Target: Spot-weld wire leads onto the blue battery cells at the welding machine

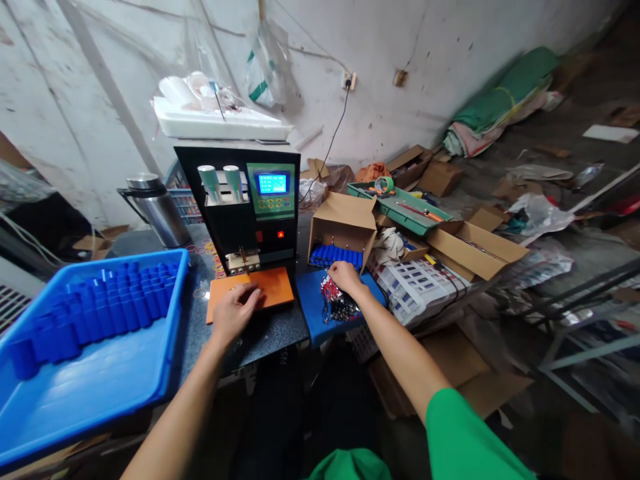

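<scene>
My left hand [234, 312] lies on the orange board [277, 288] in front of a black machine. Its fingers are loosely bent, thumb a little apart, and no object shows in it. Over a heap of thin red and black wires with small connectors [341, 305], my right hand [346, 276] has its fingertips pinched at the near-top of the heap. The wires lie on a blue surface [313, 307]. Just behind that hand stands an open cardboard box [345, 210] holding a row of blue cylindrical packs [337, 256].
The black machine [230, 233] has a lit display [273, 183] and metal electrode tips [243, 257]. At left, a blue tray [115, 373] holds many blue packs [125, 293]. A steel flask [159, 210] stands behind it. Right are a green tool tray [410, 213] and white crate [415, 293].
</scene>
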A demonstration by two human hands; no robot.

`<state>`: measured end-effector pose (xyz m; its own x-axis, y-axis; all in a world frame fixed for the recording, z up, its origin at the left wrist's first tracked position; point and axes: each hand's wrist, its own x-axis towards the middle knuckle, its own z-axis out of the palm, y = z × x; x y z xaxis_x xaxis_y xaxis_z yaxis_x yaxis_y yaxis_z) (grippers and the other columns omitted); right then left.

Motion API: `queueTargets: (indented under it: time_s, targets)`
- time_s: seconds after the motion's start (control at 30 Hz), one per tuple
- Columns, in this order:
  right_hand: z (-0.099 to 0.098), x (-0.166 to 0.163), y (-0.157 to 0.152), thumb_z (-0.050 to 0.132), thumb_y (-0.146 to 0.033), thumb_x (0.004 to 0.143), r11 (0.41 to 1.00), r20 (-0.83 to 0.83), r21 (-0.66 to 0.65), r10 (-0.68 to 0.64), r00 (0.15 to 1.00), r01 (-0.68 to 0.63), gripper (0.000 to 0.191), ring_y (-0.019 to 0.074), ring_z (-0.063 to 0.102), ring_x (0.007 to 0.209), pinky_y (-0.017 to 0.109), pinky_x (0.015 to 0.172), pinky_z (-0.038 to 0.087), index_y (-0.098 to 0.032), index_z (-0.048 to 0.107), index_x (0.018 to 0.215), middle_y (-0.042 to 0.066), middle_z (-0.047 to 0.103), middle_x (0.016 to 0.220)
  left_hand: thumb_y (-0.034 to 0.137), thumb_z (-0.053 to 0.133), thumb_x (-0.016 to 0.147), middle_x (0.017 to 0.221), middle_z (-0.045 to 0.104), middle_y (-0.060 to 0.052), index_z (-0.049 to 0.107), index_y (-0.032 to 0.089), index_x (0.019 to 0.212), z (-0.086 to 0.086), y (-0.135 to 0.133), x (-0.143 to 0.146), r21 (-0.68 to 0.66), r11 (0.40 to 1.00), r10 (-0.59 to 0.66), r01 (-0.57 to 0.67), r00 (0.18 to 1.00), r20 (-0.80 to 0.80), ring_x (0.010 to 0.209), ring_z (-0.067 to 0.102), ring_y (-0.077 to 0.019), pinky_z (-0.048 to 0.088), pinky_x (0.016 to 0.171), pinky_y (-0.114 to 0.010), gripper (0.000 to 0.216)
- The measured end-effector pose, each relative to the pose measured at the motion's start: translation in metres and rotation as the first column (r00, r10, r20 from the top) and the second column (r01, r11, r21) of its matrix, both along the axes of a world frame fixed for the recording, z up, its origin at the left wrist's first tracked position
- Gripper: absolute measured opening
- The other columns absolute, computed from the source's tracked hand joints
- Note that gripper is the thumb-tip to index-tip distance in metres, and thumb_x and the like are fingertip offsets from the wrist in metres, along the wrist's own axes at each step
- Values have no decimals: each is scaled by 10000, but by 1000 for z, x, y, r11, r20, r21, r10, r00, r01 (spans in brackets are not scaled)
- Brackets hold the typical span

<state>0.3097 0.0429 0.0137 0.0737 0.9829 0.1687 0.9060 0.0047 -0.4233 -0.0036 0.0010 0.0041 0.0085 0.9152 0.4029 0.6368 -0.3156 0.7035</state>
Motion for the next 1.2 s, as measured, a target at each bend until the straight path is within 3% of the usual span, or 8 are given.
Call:
queueTargets:
  time_s: [0.2, 0.27, 0.37, 0.47, 0.6, 0.8, 1.0, 1.2]
  targets:
    - [1, -21, 17, 636, -136, 776, 993, 137, -27, -110, 984, 115, 157, 303, 721, 871, 343, 744, 516, -127, 753, 879, 219, 743, 902, 519, 541, 838, 998, 751, -64, 721, 196, 1006, 0, 0, 0, -23, 1000, 5, -4, 1000, 7, 870, 687, -216, 535, 794, -313, 406]
    - [0, -20, 21, 633, -122, 752, 991, 28, -17, -133, 991, 133, 141, 301, 719, 855, 351, 742, 517, -140, 753, 822, 205, 748, 882, 507, 542, 835, 991, 753, -59, 723, 201, 997, 1, 0, 1, -24, 1000, 8, -7, 1000, 8, 868, 688, -217, 534, 786, -310, 391]
    - [2, -14, 24, 649, -228, 745, 991, -338, 36, -107, 935, 126, 99, 245, 702, 786, 309, 707, 510, -170, 724, 714, 100, 744, 776, 495, 541, 835, 981, 754, -58, 724, 202, 1001, 1, -1, 1, -12, 1000, 10, -10, 1000, 5, 860, 688, -218, 530, 793, -311, 384]
    - [11, -6, 19, 675, -356, 727, 978, -725, 138, -7, 689, 156, 200, 152, 603, 592, 238, 566, 456, -164, 663, 672, 2, 638, 590, 499, 544, 836, 973, 754, -61, 724, 198, 1002, 0, -2, 2, 4, 1000, 15, -15, 1000, 17, 862, 690, -223, 530, 797, -317, 388]
    - [31, -5, 4, 724, -424, 696, 965, -944, 164, 93, 318, 204, 288, 65, 372, 424, 179, 405, 265, -176, 577, 704, -95, 417, 477, 513, 555, 831, 943, 755, -57, 727, 192, 990, 0, -1, 1, -2, 1000, 25, -25, 999, 38, 843, 696, -222, 534, 795, -320, 397]
    - [46, -31, -23, 758, -413, 672, 956, -980, 197, 186, 71, 217, 324, 37, 295, 422, 159, 372, 179, -181, 535, 713, -109, 361, 515, 590, 575, 818, 962, 756, -86, 713, 168, 1009, 9, -7, 3, -21, 998, -47, 51, 984, 173, 879, 711, -233, 564, 839, -352, 483]
    - [38, -94, -61, 753, -432, 671, 982, -985, 163, 167, -33, 95, 321, 47, 316, 432, 170, 383, 203, -182, 564, 740, -99, 393, 527, 570, 650, 787, 1022, 756, -92, 724, 178, 1033, 21, -53, 44, -21, 989, -133, 146, 942, 307, 953, 711, -252, 575, 885, -394, 469]
    - [21, -144, -86, 727, -462, 706, 983, -984, 180, 180, -4, 34, 319, 64, 336, 437, 198, 415, 264, -176, 587, 735, -89, 430, 480, 498, 704, 748, 910, 766, -91, 748, 147, 925, 14, -73, 62, -98, 984, -86, 150, 874, 479, 825, 713, -232, 577, 816, -364, 396]
